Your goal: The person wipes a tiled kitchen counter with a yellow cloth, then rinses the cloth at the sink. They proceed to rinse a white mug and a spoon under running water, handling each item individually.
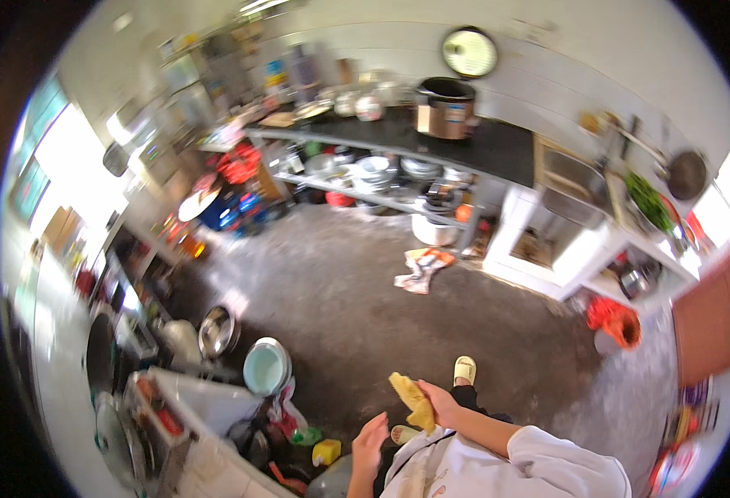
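Note:
A yellow cloth (pixel 412 399) hangs from my right hand (pixel 441 404), whose fingers are closed on it in front of my body. Its upper part sticks out past the fingers and its lower end droops. To the left of the cloth, my left hand (pixel 370 437) is raised with its fingers extended and nothing visible in it. Below my hands, a pale yellow slipper (pixel 464 370) is on one foot, on the dark concrete floor (pixel 352 311). The other slipper (pixel 404 434) shows between my hands.
Ahead stands a black counter (pixel 365 134) bearing a rice cooker (pixel 446 112) with its lid up. A crumpled cloth (pixel 424 269) lies on the floor before it. A sink (pixel 567 168) is at the right. At the left are a light blue bucket (pixel 265 368) and a metal basin (pixel 218 331).

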{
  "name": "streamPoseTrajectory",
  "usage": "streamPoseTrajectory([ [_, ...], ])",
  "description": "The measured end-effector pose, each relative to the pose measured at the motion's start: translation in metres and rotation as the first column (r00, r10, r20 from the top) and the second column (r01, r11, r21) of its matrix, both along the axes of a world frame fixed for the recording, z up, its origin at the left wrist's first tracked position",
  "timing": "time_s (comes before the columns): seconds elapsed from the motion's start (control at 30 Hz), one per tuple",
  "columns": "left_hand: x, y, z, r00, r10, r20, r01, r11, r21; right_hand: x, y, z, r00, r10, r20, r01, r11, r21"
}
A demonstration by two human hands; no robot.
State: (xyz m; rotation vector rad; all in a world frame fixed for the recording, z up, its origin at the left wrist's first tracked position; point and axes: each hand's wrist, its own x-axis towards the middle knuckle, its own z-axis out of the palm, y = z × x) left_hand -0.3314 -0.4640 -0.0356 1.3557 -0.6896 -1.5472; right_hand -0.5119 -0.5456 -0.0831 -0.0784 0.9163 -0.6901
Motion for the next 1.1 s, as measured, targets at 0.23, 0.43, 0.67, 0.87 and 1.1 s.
streamPoseTrajectory([
  [0.23,-0.205,-0.142,0.025,0.881,-0.468,0.066,0.471,0.881,-0.043,-0.159,-0.025,0.059,0.921,-0.389,0.021,0.367,0.849,-0.38],
  [0.43,-0.368,-0.212,0.038,0.821,-0.57,0.023,0.569,0.815,-0.112,-0.318,-0.058,0.095,0.778,-0.604,-0.17,0.415,0.699,-0.582],
  [0.67,-0.486,-0.263,0.027,0.723,-0.662,-0.198,0.664,0.745,-0.068,-0.428,-0.097,0.112,0.479,-0.798,-0.367,0.473,0.586,-0.658],
  [0.87,-0.538,-0.343,0.019,0.735,-0.676,-0.053,0.667,0.735,-0.127,-0.5,-0.137,0.093,0.434,-0.889,-0.147,0.663,0.426,-0.616],
  [1.1,-0.578,-0.464,0.045,0.784,-0.523,-0.335,0.49,0.852,-0.185,-0.576,-0.226,0.094,0.554,-0.742,-0.379,0.305,0.604,-0.736],
])
